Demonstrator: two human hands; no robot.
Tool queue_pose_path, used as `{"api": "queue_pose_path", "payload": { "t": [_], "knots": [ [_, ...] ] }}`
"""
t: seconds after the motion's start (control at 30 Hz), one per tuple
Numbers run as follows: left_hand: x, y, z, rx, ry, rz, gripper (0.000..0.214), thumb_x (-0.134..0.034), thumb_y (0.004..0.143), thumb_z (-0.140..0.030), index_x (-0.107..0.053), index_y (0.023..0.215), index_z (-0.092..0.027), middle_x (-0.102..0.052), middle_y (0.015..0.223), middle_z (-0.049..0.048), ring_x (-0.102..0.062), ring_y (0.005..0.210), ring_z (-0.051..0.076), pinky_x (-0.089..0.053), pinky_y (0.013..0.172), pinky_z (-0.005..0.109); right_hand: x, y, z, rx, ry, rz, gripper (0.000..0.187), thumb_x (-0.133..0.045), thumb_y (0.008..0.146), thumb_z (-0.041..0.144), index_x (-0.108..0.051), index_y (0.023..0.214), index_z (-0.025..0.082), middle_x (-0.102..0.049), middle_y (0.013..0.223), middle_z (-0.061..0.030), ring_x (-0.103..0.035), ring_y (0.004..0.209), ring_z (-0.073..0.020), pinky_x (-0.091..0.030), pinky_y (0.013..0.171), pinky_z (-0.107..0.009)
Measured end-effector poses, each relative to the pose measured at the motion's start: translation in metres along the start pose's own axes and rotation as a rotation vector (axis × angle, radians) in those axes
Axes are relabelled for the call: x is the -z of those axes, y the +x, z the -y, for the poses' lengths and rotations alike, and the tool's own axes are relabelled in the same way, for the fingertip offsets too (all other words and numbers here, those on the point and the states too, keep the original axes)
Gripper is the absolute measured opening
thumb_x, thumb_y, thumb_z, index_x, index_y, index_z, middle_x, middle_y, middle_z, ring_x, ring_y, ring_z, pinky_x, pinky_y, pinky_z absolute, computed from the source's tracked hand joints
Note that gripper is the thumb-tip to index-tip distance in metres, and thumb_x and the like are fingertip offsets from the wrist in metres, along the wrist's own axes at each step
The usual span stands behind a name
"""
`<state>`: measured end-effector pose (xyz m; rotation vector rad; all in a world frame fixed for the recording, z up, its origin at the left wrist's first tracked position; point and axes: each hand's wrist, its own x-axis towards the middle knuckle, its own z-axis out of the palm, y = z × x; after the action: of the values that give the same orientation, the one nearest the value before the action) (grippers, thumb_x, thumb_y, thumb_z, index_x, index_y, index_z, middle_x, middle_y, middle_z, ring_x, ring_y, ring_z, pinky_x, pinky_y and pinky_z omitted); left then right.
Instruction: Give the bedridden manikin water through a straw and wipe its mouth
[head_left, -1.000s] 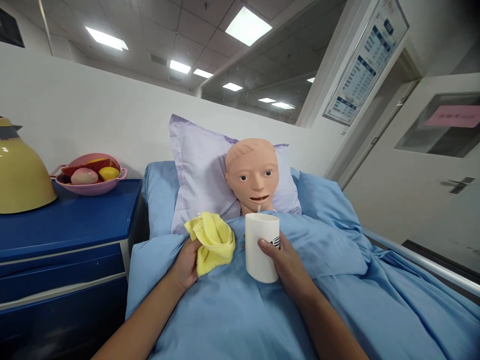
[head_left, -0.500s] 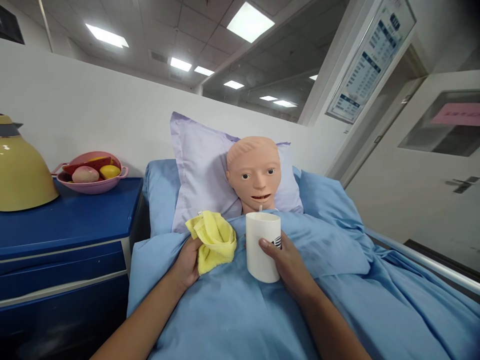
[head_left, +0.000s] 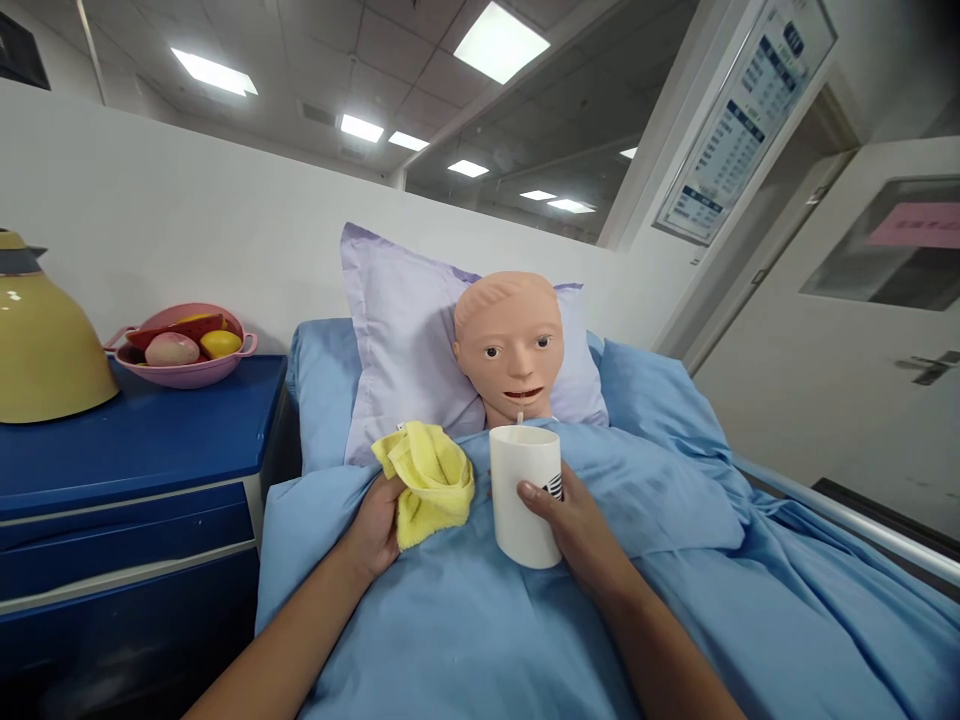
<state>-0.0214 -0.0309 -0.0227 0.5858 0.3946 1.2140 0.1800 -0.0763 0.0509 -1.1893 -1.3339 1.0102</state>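
A yellow towel [head_left: 427,485] is bunched up in my left hand [head_left: 376,530], whose fingers are mostly hidden under the cloth. My right hand [head_left: 581,525] is wrapped round a white mug [head_left: 523,500] with dark printing on its side, the thumb across its front. From the mug's rim pokes the tip of a clear straw [head_left: 520,418], just below the mouth of a manikin head [head_left: 514,350]. The head rests against a lavender pillow [head_left: 405,340], with a blue quilt [head_left: 450,640] drawn up to its neck. What is inside the mug is hidden.
To the left, a blue bedside cabinet [head_left: 187,440] carries a yellow thermos jug [head_left: 49,350] and a pink basket [head_left: 187,375] of fruit. A bed rail [head_left: 847,515] runs along the right, and a door [head_left: 840,400] stands beyond it.
The mug in my right hand has dipped and shifted left very slightly. My left hand and the towel look almost unmoved.
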Motion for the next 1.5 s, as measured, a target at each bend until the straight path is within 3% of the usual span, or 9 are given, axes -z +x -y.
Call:
{"api": "queue_pose_path", "payload": {
  "t": [0.4,0.77,1.0,1.17,1.3,1.4,1.5],
  "knots": [
    [-0.001,0.000,0.000,0.007,0.007,-0.013,0.039,-0.068,0.079,-0.021,-0.062,0.117,-0.015,-0.073,0.102,0.0097,-0.070,0.091,0.025,-0.055,0.087,0.035,0.000,0.000,0.001,-0.011,0.004,0.005,0.054,-0.074,0.069,0.052,-0.061,0.112,0.021,-0.071,0.098,-0.0074,-0.065,0.077,-0.0241,-0.052,0.065,-0.034],
    [-0.004,-0.001,-0.002,0.029,-0.003,-0.041,0.040,-0.066,0.079,-0.018,-0.061,0.118,-0.016,-0.073,0.104,0.0089,-0.070,0.091,0.024,-0.055,0.088,0.035,-0.001,-0.002,0.001,-0.013,0.056,-0.012,0.052,-0.075,0.069,0.050,-0.061,0.109,0.020,-0.071,0.103,-0.0090,-0.066,0.087,-0.0268,-0.052,0.064,-0.032],
    [-0.006,-0.001,-0.001,0.032,0.004,-0.075,0.034,-0.065,0.079,-0.019,-0.063,0.112,-0.013,-0.075,0.095,0.0098,-0.071,0.090,0.025,-0.056,0.087,0.036,0.002,0.003,-0.006,0.019,0.077,0.008,0.056,-0.074,0.073,0.049,-0.057,0.119,0.021,-0.071,0.099,-0.0075,-0.066,0.085,-0.0250,-0.052,0.064,-0.031],
    [-0.005,-0.002,-0.002,0.042,0.008,-0.069,0.034,-0.066,0.080,-0.021,-0.063,0.113,-0.013,-0.074,0.097,0.0093,-0.071,0.089,0.024,-0.056,0.088,0.036,-0.005,0.004,-0.011,0.103,0.092,-0.092,0.057,-0.077,0.066,0.052,-0.060,0.109,0.019,-0.071,0.090,-0.0074,-0.066,0.079,-0.0253,-0.053,0.064,-0.033],
    [-0.009,-0.001,-0.006,0.075,0.033,-0.073,0.035,-0.065,0.080,-0.022,-0.061,0.113,-0.013,-0.074,0.098,0.0095,-0.071,0.089,0.024,-0.057,0.086,0.036,-0.007,0.005,-0.014,0.166,0.161,-0.195,0.061,-0.078,0.064,0.050,-0.059,0.113,0.019,-0.072,0.096,-0.0083,-0.066,0.085,-0.0265,-0.054,0.070,-0.036],
    [-0.024,-0.002,-0.015,0.097,0.138,-0.131,0.033,-0.064,0.081,-0.022,-0.062,0.112,-0.012,-0.074,0.097,0.0103,-0.071,0.087,0.024,-0.058,0.081,0.035,-0.007,0.006,-0.015,0.174,0.233,-0.287,0.064,-0.078,0.064,0.050,-0.058,0.116,0.019,-0.072,0.096,-0.0084,-0.067,0.085,-0.0259,-0.055,0.073,-0.037],
    [-0.050,-0.002,-0.029,0.005,0.295,-0.151,0.035,-0.068,0.079,-0.025,-0.061,0.112,-0.015,-0.073,0.100,0.0093,-0.070,0.088,0.023,-0.058,0.078,0.033,-0.007,0.007,-0.014,0.175,0.280,-0.385,0.062,-0.077,0.064,0.051,-0.060,0.113,0.018,-0.072,0.092,-0.0076,-0.067,0.079,-0.0248,-0.055,0.070,-0.037]
  ]
}}
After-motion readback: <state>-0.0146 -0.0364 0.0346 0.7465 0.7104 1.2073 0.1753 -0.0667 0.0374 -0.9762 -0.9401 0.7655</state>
